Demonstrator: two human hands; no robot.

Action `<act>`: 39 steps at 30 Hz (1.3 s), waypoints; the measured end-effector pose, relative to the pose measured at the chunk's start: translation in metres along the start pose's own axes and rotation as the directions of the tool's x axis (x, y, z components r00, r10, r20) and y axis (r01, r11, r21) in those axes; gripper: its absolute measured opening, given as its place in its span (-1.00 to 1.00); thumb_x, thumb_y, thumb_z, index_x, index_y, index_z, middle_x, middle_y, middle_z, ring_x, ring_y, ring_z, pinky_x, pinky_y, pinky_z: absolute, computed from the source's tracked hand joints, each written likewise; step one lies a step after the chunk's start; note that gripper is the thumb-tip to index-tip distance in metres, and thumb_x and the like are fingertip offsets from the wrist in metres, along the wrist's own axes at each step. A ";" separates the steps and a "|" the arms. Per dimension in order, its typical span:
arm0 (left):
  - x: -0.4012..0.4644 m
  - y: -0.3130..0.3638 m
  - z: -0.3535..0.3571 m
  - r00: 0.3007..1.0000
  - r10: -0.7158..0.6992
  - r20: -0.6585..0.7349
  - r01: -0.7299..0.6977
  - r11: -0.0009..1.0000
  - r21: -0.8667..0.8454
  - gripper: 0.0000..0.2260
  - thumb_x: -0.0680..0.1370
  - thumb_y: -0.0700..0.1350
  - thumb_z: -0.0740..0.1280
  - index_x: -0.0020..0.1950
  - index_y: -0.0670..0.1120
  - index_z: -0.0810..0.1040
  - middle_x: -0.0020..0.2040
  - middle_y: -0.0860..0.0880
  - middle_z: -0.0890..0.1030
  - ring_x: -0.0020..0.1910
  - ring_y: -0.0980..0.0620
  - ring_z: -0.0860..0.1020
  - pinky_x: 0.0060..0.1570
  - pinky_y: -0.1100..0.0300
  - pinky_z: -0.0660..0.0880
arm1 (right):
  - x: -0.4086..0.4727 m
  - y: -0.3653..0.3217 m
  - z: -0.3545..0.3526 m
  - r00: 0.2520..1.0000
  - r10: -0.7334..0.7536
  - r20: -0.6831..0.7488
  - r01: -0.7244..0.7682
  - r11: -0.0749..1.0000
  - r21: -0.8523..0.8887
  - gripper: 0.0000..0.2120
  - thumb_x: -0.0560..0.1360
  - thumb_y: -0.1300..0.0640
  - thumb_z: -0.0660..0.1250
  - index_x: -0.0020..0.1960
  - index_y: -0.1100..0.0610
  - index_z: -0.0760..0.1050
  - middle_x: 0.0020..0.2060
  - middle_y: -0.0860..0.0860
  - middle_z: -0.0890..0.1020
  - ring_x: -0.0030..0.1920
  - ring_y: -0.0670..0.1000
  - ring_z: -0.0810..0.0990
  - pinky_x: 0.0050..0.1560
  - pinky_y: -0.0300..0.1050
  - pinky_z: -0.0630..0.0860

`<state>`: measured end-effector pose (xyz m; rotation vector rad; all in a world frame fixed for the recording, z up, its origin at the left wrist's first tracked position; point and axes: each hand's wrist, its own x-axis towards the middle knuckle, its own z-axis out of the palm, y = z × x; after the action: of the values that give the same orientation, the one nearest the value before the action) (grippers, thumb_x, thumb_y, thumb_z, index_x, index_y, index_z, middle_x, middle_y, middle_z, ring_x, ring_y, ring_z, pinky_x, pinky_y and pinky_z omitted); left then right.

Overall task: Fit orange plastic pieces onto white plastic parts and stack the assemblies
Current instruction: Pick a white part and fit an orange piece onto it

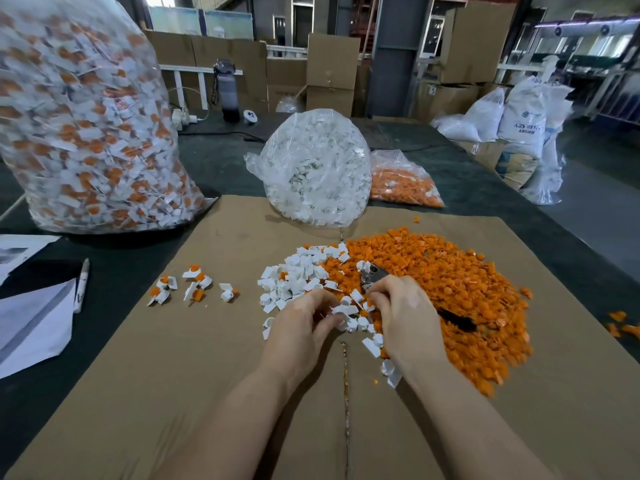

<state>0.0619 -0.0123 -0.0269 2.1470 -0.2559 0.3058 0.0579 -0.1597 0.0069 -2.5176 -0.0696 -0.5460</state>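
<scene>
- Plastic here looks light and stiff; the white parts (pixel 298 275) and orange pieces (pixel 450 292) lie in one mixed heap on the cardboard sheet (pixel 173 375) over the tabletop (pixel 214 157); they will probably slide, so pinch each by its flat tab.
- Your left hand (pixel 301 327) pinches a white part (pixel 344 310) with curled fingers (pixel 323 306); your right hand (pixel 405 313) is curled beside it, what it holds I cannot tell.
- Few finished assemblies (pixel 192 285) lie left of the heap, not stacked.
- One sack (pixel 523 123) reads "ABS RESIN", partly blurred.

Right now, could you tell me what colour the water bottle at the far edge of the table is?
The water bottle is dark grey to black, seen in the head view.
</scene>
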 end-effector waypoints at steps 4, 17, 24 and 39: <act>0.000 0.001 -0.001 1.000 0.012 0.006 -0.012 1.000 0.000 -0.92 0.54 -0.11 0.32 0.03 0.00 0.51 -0.23 0.20 0.51 -0.22 0.34 0.47 -0.23 0.50 0.34 | -0.013 -0.004 0.010 1.000 -0.012 -0.003 0.012 0.983 0.181 -0.89 0.55 0.22 0.26 -0.04 0.16 0.57 -0.13 -0.03 0.53 -0.05 -0.04 0.48 -0.08 -0.26 0.34; 0.000 0.000 -0.001 0.994 0.106 0.021 -0.107 0.994 0.028 -0.82 0.53 -0.13 0.34 0.11 0.00 0.60 -0.16 0.27 0.49 -0.17 0.39 0.46 -0.12 0.55 0.33 | -0.030 -0.005 0.028 0.984 -0.103 -0.146 0.137 0.960 0.245 -0.91 0.50 0.33 0.32 -0.09 0.19 0.57 -0.20 -0.02 0.59 -0.17 -0.08 0.53 -0.15 -0.37 0.40; -0.001 0.000 -0.001 0.999 0.010 0.033 -0.008 0.997 -0.074 -0.77 0.50 -0.14 0.38 -0.06 0.22 0.50 -0.28 0.22 0.55 -0.25 0.23 0.55 -0.21 0.46 0.40 | -0.028 -0.002 0.026 0.993 -0.033 -0.109 0.071 0.925 0.374 -0.84 0.49 0.35 0.32 -0.03 0.15 0.60 -0.18 -0.13 0.58 -0.10 -0.25 0.54 -0.07 -0.47 0.42; -0.004 0.005 -0.003 1.000 0.013 0.024 -0.008 0.982 -0.190 -0.75 0.48 -0.18 0.41 -0.12 0.19 0.49 -0.35 0.10 0.56 -0.35 0.23 0.53 -0.25 0.46 0.39 | -0.033 -0.005 0.027 0.955 -0.133 -0.263 0.198 0.951 0.239 -0.88 0.44 0.40 0.37 -0.06 0.26 0.57 -0.17 0.04 0.59 -0.13 -0.08 0.54 -0.05 -0.48 0.38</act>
<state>0.0558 -0.0119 -0.0226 1.9626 -0.2991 0.2508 0.0370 -0.1392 -0.0240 -2.1809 -0.2486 -0.8541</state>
